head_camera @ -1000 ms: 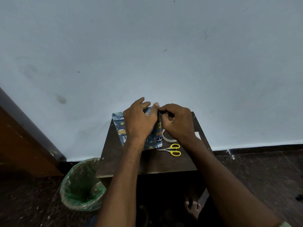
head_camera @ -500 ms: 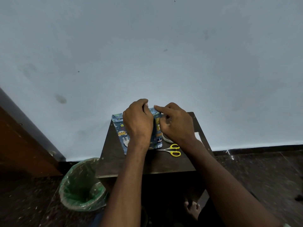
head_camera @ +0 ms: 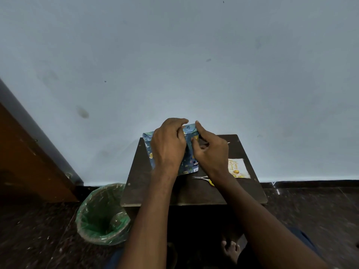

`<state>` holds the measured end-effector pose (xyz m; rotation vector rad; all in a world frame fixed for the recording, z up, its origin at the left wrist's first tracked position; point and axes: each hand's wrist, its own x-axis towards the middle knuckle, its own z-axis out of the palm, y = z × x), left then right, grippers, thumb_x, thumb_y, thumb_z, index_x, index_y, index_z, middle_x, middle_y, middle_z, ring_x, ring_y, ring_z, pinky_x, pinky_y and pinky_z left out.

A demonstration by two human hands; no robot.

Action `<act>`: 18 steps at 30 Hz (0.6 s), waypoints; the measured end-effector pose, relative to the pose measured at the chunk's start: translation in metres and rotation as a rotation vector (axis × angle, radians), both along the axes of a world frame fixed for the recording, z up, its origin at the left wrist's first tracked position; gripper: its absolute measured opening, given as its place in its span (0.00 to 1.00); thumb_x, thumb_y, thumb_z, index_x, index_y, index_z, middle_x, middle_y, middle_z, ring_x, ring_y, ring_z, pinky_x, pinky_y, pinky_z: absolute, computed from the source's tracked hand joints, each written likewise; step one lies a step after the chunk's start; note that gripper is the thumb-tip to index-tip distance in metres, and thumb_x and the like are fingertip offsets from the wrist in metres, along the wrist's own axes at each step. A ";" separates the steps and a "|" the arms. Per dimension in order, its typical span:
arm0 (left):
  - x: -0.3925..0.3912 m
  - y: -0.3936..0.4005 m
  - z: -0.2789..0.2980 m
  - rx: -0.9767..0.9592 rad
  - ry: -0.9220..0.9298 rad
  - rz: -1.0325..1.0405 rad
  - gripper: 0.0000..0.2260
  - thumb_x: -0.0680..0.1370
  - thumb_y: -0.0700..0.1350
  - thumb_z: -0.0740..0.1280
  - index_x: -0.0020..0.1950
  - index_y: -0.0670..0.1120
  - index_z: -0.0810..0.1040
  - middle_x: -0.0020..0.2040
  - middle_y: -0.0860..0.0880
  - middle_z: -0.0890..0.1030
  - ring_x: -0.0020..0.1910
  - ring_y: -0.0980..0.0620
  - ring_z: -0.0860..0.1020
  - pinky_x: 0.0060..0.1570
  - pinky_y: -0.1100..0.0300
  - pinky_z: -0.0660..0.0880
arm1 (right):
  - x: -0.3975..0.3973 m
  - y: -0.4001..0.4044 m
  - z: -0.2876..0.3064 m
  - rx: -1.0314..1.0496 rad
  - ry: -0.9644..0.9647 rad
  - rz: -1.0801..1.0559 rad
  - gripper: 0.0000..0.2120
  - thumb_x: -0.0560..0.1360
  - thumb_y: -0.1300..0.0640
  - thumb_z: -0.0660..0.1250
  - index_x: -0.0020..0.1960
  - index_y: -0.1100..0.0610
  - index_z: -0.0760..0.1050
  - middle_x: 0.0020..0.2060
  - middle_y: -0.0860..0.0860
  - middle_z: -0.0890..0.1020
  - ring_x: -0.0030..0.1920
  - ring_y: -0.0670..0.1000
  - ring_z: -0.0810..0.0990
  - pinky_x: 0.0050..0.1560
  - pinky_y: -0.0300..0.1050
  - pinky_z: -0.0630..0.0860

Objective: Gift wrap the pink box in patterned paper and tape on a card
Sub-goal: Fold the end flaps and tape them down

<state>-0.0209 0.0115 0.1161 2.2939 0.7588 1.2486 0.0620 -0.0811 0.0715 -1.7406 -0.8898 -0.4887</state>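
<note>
Nearest, scissors [head_camera: 204, 178] lie mid-table [head_camera: 194, 193], and the card [head_camera: 238, 168] near the right edge. Beyond, toward the far left corner, the wrapped box [head_camera: 189, 166] stands on end. The left hand [head_camera: 168, 147] curls over it; the right hand [head_camera: 210, 150] pinches its paper flap. Paper looks thin, tearable, slippery: hold the stiff edges.
</note>
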 end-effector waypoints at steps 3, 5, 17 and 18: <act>0.003 -0.001 -0.003 0.028 0.018 0.006 0.14 0.79 0.35 0.67 0.57 0.48 0.88 0.57 0.52 0.86 0.55 0.49 0.84 0.58 0.52 0.78 | -0.004 0.001 -0.005 0.012 0.068 0.026 0.28 0.76 0.59 0.70 0.76 0.53 0.74 0.32 0.45 0.79 0.31 0.45 0.75 0.37 0.43 0.76; 0.003 -0.002 -0.005 0.020 0.008 0.018 0.14 0.79 0.35 0.67 0.58 0.48 0.87 0.58 0.51 0.86 0.55 0.48 0.84 0.59 0.51 0.79 | -0.006 0.002 -0.008 -0.001 0.121 0.025 0.29 0.77 0.56 0.69 0.77 0.54 0.72 0.34 0.50 0.83 0.33 0.49 0.81 0.38 0.46 0.79; 0.002 -0.003 -0.008 0.007 -0.064 0.043 0.16 0.79 0.36 0.64 0.58 0.49 0.87 0.57 0.53 0.87 0.55 0.49 0.84 0.52 0.55 0.79 | 0.055 -0.028 -0.002 -0.564 0.369 0.169 0.09 0.71 0.62 0.76 0.49 0.51 0.89 0.41 0.46 0.88 0.46 0.46 0.87 0.50 0.44 0.83; 0.003 -0.003 -0.007 -0.023 -0.081 0.052 0.15 0.79 0.36 0.65 0.58 0.50 0.87 0.57 0.54 0.87 0.55 0.50 0.84 0.51 0.58 0.77 | 0.058 -0.028 -0.008 -0.680 0.323 0.059 0.07 0.70 0.63 0.74 0.43 0.53 0.88 0.38 0.47 0.87 0.44 0.50 0.87 0.46 0.45 0.82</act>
